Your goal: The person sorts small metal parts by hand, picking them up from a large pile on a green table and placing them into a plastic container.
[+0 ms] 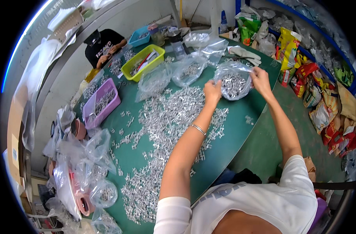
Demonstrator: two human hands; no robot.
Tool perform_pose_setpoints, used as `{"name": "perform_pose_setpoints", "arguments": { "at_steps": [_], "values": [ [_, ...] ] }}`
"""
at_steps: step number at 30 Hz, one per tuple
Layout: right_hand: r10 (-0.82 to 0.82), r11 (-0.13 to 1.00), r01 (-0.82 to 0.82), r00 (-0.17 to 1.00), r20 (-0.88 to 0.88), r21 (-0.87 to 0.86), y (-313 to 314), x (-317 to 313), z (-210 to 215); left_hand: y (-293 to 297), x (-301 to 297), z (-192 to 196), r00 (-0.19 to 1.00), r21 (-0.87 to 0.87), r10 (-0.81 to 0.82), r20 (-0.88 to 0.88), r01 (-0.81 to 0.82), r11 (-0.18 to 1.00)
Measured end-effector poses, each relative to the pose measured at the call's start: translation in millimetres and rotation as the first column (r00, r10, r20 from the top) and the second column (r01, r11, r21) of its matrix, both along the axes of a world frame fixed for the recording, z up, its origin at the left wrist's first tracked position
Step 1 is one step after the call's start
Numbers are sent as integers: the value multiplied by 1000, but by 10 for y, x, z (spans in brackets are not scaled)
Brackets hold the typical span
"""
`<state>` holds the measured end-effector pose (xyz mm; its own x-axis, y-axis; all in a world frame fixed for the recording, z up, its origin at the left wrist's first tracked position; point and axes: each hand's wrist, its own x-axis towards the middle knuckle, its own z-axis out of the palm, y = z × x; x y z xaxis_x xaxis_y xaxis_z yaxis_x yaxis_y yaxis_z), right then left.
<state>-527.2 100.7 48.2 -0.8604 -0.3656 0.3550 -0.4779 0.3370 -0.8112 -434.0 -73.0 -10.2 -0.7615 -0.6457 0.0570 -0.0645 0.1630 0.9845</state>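
A clear plastic bag (237,69) sits on the green table at the far right, its mouth spread wide. Inside lie many small silvery metal pieces (233,85). My left hand (212,92) pinches the bag's left edge, while my right hand (260,80) grips the edge on the right. A broad, loose heap of similar silvery metal pieces (162,121) spreads across the table left of my left forearm. Another clear bag with metal pieces (190,72) rests just beyond my left hand.
Beyond the heap stand a yellow-green basket (157,61), a blue basket (135,40) and a purple basket (112,104). White gloves (245,54) lie behind the bag. A co-worker (103,48) sits across the table. Colourful sacks (290,43) line the blue shelving at right.
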Motion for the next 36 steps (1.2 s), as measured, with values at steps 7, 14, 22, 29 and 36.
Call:
{"name": "perform_pose_setpoints", "arguments": {
  "at_steps": [7,14,22,29,36],
  "values": [
    [-98,971,103,995,31,-214,60,-551,226,26,-482,796,955,-287,65,-290,-151,946],
    [-1,995,9,996,86,-100,-115,-556,19,-149,-486,587,962,-457,222,-157,-270,847],
    [39,976,19,964,262,-217,-168,-637,-81,-317,-517,515,987,-322,121,-103,-149,935],
    [-129,987,140,984,-123,84,-184,-305,-81,-305,-185,296,997,-23,-56,-55,54,998],
    [-141,990,91,761,-634,-112,-180,553,35,-213,702,355,990,-337,-127,53,137,931]
  ]
}}
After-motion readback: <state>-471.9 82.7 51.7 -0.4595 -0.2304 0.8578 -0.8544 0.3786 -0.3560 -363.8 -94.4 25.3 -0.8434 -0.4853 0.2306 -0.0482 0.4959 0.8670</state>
